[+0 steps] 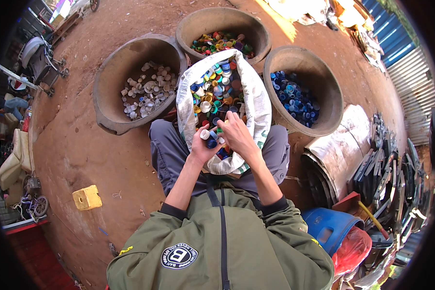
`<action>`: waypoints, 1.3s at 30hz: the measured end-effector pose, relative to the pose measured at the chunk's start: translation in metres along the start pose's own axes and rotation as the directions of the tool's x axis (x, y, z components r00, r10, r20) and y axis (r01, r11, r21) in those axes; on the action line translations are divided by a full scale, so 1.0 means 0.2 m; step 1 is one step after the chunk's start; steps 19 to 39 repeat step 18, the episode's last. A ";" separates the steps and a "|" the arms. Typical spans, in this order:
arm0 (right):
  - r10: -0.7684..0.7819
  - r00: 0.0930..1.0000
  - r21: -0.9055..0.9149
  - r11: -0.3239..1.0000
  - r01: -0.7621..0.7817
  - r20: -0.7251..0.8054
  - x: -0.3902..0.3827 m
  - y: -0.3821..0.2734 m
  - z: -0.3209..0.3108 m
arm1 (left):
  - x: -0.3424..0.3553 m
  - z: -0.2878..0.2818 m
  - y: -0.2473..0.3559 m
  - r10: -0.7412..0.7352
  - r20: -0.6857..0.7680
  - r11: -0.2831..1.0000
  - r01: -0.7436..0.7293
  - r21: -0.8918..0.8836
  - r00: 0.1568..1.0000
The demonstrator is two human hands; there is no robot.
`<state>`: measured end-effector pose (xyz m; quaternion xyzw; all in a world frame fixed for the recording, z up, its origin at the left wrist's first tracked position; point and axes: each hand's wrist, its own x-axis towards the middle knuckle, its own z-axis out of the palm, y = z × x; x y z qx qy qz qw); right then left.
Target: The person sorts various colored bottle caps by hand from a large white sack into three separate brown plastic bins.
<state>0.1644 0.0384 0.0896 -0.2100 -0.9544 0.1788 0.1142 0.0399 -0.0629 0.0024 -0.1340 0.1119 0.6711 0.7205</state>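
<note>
A white woven sack (187,104) with a rolled rim stands between my knees, full of plastic bottle caps (221,92) in mixed colours. Over its near part my left hand (205,145) is cupped around several bottle caps, among them white and dark blue ones. My right hand (238,135) is beside it, fingers bent and pinched together at the held caps. A small green piece shows by the right fingertips, and what exactly they grip is partly hidden. Around the sack, white caps (150,89), blue caps (293,99) and red, yellow and green caps (222,42) lie in separate tubs.
Three wide brown tubs stand at the left (112,72), far side (188,29) and right (329,87). On the dirt floor lies a yellow block (87,197). To the right are a rolled sheet (340,145), stacked dark parts (386,169) and a blue barrel (326,227).
</note>
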 end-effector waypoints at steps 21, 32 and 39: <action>-0.129 0.977 0.031 0.992 0.126 0.167 0.01 0.11 0.06 | -0.01 0.02 0.01 0.025 -0.132 0.996 -0.014 0.089 0.991; -0.129 0.977 0.031 0.992 0.126 0.167 0.01 0.11 0.06 | -0.01 0.02 0.01 0.025 -0.132 0.996 -0.014 0.089 0.991; -0.129 0.977 0.031 0.992 0.126 0.167 0.01 0.11 0.06 | -0.01 0.02 0.01 0.025 -0.132 0.996 -0.014 0.089 0.991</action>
